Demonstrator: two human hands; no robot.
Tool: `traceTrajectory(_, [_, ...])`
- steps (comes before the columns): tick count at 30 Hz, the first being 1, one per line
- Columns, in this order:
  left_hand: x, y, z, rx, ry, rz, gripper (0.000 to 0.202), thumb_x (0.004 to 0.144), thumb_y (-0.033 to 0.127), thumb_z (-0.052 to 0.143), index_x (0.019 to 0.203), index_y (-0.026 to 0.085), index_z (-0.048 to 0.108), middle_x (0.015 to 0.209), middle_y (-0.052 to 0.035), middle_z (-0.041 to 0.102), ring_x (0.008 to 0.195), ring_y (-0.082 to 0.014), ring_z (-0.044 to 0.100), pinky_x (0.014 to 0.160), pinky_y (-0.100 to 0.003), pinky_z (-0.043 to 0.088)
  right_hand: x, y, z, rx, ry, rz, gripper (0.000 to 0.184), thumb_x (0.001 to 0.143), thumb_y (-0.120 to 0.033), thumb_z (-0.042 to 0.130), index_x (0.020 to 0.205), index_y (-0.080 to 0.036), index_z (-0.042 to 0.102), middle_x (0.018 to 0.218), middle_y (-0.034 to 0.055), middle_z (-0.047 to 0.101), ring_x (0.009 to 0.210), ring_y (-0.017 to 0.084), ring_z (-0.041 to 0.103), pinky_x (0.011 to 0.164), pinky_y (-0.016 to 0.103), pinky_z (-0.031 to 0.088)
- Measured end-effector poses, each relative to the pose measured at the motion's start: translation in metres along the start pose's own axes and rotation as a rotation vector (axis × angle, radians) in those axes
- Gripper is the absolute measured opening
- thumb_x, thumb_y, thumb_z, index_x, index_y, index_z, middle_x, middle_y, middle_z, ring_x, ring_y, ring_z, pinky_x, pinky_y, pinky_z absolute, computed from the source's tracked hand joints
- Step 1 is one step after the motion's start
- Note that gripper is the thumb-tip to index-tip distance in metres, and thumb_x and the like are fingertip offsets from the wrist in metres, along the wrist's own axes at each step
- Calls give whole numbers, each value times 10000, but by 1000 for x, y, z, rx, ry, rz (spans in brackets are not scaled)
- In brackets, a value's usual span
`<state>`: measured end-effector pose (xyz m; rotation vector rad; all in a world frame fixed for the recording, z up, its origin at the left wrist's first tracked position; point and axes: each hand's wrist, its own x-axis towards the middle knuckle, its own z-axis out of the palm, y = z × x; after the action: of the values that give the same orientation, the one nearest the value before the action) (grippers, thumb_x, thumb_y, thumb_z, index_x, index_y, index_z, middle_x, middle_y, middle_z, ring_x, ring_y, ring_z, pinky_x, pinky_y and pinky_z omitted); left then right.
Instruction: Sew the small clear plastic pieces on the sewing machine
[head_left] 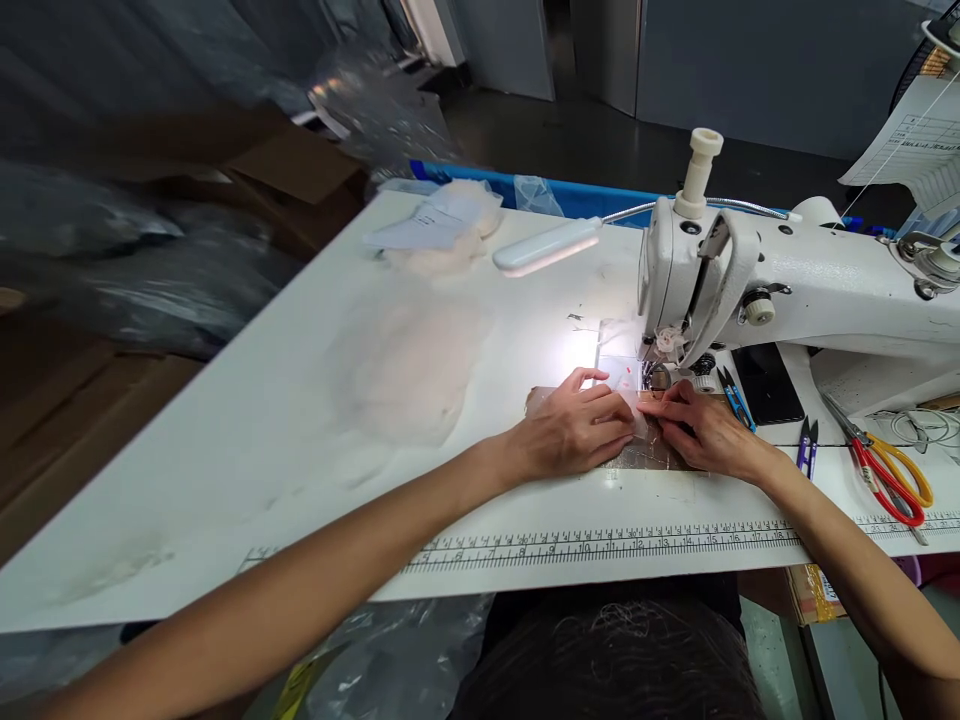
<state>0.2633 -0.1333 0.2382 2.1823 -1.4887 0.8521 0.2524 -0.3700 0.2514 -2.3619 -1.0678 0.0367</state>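
My left hand (576, 428) lies flat on a small piece of thin, pale material (636, 412) in front of the needle of a white sewing machine (780, 275), fingers stretched out. My right hand (705, 428) presses the same piece from the right, its fingers bent and pinched on the edge near the presser foot (660, 375). A lit lamp (546, 246) on a flexible neck shines on the spot.
Red and yellow scissors (889, 470) and blue thread snips (736, 397) lie right of the machine, beside a black phone (766, 383). White fluffy fabric (409, 375) lies on the table (247, 440), more at the far edge (442, 232). A ruler strip (600, 545) runs along the front. Cardboard boxes stand left.
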Motion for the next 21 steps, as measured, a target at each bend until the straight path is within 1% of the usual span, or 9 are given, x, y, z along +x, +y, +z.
traceTrajectory(2, [-1, 1, 1, 30, 12, 5, 153, 950, 162, 498, 852, 205, 608, 841, 36, 691, 667, -100, 584, 856, -374, 466, -1, 1, -1, 7, 1, -25, 383, 931, -146, 442, 1245, -226, 646, 1030, 96, 598, 922, 205, 593, 847, 388, 541])
traceTrajectory(4, [-1, 1, 1, 52, -23, 9, 130, 949, 164, 508, 886, 209, 612, 857, 27, 694, 703, -108, 600, 814, -354, 472, -2, 0, 0, -3, 7, -26, 377, 928, -143, 452, 1235, -230, 654, 1005, 89, 595, 891, 200, 594, 841, 395, 544])
traceTrajectory(7, [-1, 1, -2, 55, -80, 26, 110, 947, 148, 522, 903, 202, 607, 866, 20, 695, 721, -112, 605, 786, -340, 477, -4, 0, 3, -21, 33, -15, 372, 924, -133, 459, 1225, -219, 660, 1007, 93, 584, 906, 204, 591, 853, 403, 545])
traceTrajectory(13, [1, 1, -1, 18, -77, 43, 154, 969, 132, 490, 871, 192, 592, 906, 12, 701, 779, -106, 631, 849, -345, 501, -7, 1, 13, -65, 71, 14, 341, 954, -179, 468, 1235, -230, 654, 997, 93, 556, 918, 212, 576, 842, 404, 557])
traceTrajectory(16, [0, 1, 0, -3, -88, 47, 185, 981, 128, 460, 873, 188, 597, 879, 12, 695, 777, -97, 635, 892, -348, 513, -8, -1, 17, -100, 97, 1, 359, 950, -176, 466, 1261, -235, 635, 999, 97, 551, 930, 220, 566, 833, 405, 561])
traceTrajectory(19, [0, 1, 0, -21, -107, 31, 206, 986, 128, 442, 890, 198, 609, 850, 21, 692, 759, -88, 632, 887, -333, 522, -10, -3, 17, -95, 117, -2, 392, 932, -145, 461, 1281, -229, 618, 1023, 105, 547, 959, 227, 563, 845, 403, 561])
traceTrajectory(21, [1, 1, -1, -31, -97, 18, 205, 985, 126, 443, 893, 198, 612, 843, 23, 694, 745, -86, 632, 868, -328, 522, -11, -4, 17, -50, 140, 11, 388, 936, -141, 451, 1276, -219, 620, 1035, 106, 541, 966, 218, 571, 860, 394, 559])
